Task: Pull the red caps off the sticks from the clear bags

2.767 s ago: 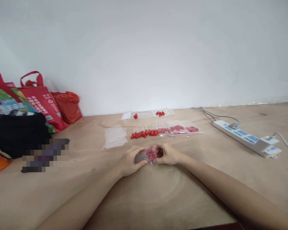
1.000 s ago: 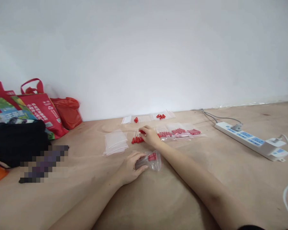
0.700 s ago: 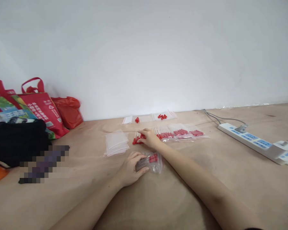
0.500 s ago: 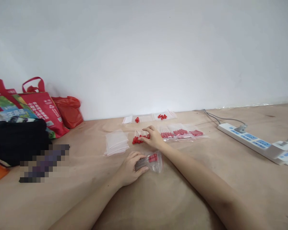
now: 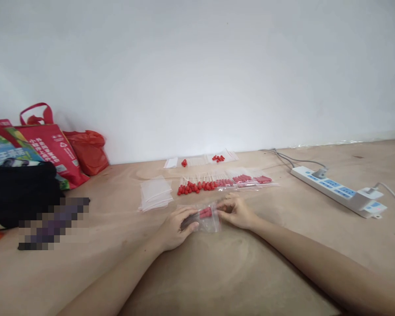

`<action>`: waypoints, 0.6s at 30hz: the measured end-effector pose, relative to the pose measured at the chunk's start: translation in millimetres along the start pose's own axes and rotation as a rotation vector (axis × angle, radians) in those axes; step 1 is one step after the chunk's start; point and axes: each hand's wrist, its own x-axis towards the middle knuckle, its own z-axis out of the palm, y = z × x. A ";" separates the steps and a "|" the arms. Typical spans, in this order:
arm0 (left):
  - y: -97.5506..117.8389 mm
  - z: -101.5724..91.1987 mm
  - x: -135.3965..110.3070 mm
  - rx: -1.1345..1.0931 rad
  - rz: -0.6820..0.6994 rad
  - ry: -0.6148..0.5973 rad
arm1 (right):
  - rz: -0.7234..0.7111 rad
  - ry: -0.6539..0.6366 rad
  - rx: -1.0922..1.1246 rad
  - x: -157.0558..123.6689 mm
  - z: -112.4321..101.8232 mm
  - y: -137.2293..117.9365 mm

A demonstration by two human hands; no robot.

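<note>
Pinched at both ends, the small clear bag (image 5: pixel 206 218) is held low over the wooden table (image 5: pixel 217 272), near the middle of the scene. Its left end is gripped by the left hand (image 5: pixel 175 227), fingers curled over it, while the mouth at the right is met by the right hand (image 5: pixel 236 211); whether something is nipped in those fingertips cannot be told. Red-tipped sticks are seen inside. The film is judged light, soft and slippery, best held at the rim. Farther off lie a row of red-tipped sticks (image 5: pixel 197 186) and a stack of empty bags (image 5: pixel 154 194).
</note>
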 end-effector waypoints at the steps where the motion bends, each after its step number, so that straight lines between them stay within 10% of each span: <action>1: 1.2 -0.4 -0.3 0.002 -0.005 -0.020 | 0.000 -0.023 -0.011 2.2 1.8 -2.5; 18: 2.7 0.8 -1.1 0.095 -0.038 -0.171 | 0.041 -0.002 0.041 6.9 8.3 -8.9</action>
